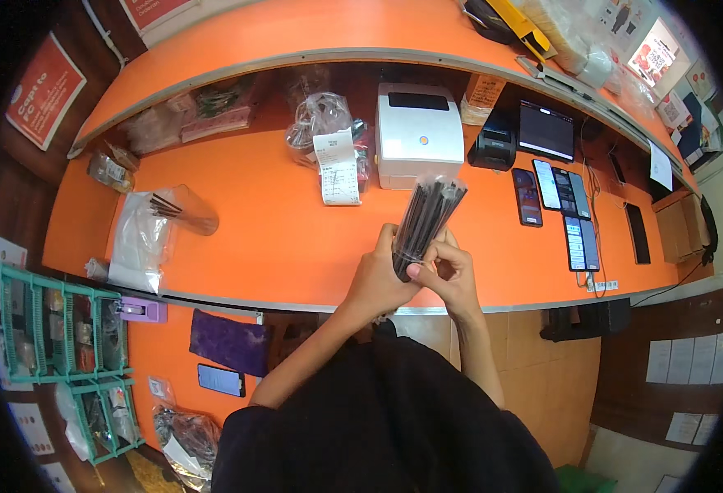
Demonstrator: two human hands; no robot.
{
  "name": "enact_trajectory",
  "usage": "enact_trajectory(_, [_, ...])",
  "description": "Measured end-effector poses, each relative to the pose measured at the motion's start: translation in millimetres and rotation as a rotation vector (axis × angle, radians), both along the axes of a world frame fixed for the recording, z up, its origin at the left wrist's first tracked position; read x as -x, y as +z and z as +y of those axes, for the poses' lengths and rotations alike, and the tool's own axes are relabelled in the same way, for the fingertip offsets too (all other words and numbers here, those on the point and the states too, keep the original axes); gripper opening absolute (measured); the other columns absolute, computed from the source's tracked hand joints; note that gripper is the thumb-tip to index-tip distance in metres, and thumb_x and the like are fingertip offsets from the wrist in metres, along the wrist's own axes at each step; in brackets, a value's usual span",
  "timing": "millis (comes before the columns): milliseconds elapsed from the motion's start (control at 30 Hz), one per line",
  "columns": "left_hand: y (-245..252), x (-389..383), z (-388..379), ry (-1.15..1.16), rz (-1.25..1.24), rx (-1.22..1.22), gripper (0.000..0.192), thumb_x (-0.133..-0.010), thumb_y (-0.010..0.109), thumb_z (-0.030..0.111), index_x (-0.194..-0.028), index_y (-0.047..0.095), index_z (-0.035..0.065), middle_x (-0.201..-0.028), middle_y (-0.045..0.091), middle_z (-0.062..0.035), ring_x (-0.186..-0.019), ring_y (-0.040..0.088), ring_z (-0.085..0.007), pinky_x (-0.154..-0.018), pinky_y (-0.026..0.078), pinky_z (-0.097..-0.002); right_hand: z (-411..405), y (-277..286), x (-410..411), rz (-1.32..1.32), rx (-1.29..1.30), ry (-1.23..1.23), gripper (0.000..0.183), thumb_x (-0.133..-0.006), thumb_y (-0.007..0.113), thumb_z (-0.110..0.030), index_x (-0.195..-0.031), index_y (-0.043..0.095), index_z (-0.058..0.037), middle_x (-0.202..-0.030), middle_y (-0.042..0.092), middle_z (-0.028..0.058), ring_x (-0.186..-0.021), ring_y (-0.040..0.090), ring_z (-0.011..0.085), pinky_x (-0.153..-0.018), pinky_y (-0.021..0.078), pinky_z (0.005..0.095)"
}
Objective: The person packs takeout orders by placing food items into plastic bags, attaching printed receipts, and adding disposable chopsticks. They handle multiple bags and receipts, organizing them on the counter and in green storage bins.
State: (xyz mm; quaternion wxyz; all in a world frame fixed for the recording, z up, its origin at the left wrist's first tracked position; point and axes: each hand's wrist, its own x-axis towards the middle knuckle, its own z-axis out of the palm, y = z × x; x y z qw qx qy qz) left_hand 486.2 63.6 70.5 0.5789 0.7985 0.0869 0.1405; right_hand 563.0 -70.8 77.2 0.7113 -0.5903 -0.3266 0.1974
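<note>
Before me, above the front edge of the orange counter point(263, 246), a clear plastic sleeve of black drinking straws point(426, 215) stands tilted to the right. My left hand point(377, 277) is wrapped round its lower left side. On the right, my right hand point(451, 271) pinches the lower part of the sleeve between thumb and fingers. Further left, a clear cup point(198, 212) lies on its side with several dark straws point(165, 206) sticking out, next to white plastic bags point(136, 246). A printed receipt point(338, 169) leans on a knotted plastic bag point(321, 120) behind my hands.
A white label printer point(420, 132) stands at the back, with a black receipt printer point(494, 145) and a tablet point(546, 130) beside it. Several phones point(526, 197) and cables lie at the right. At lower left are green racks point(62, 333), a purple cloth point(230, 342) and a phone point(221, 380).
</note>
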Motion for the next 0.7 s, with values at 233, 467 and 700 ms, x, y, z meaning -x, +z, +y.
enact_trajectory(233, [13.3, -0.1, 19.6, -0.398, 0.071, 0.698, 0.062, -0.074, 0.08, 0.009, -0.122, 0.04, 0.0031, -0.111, 0.059, -0.0131, -0.098, 0.065, -0.0195, -0.078, 0.058, -0.0356, -7.7, 0.4, -9.9, -0.121, 0.01, 0.035, 0.035, -0.078, 0.082, -0.007, -0.069, 0.049, -0.0071, -0.085, 0.039, -0.0002, -0.08, 0.044, 0.0123, -0.074, 0.0372, 0.0257])
enact_trajectory(467, [0.7, 6.4, 0.4, -0.189, 0.151, 0.69, 0.064, -0.074, 0.079, 0.008, -0.117, 0.031, 0.005, -0.104, 0.057, -0.0134, -0.094, 0.065, -0.0175, -0.072, 0.059, -0.0318, -11.0, 13.3, 15.5, -0.083, -0.003, -0.142, 0.036, -0.074, 0.082, -0.006, -0.067, 0.046, -0.0062, -0.089, 0.038, 0.003, -0.082, 0.045, 0.0132, -0.076, 0.0396, 0.0281])
enact_trajectory(700, [-28.5, -2.9, -8.5, 0.197, 0.114, -0.117, 0.062, -0.075, 0.076, 0.011, -0.115, 0.029, 0.0051, -0.101, 0.054, -0.0198, -0.088, 0.064, -0.035, -0.074, 0.053, -0.0486, -0.1, 30.8, 52.0, -0.432, 0.153, -0.267, 0.036, -0.07, 0.083, -0.011, -0.068, 0.047, -0.0051, -0.087, 0.04, 0.0062, -0.076, 0.046, 0.0178, -0.07, 0.0422, 0.0295])
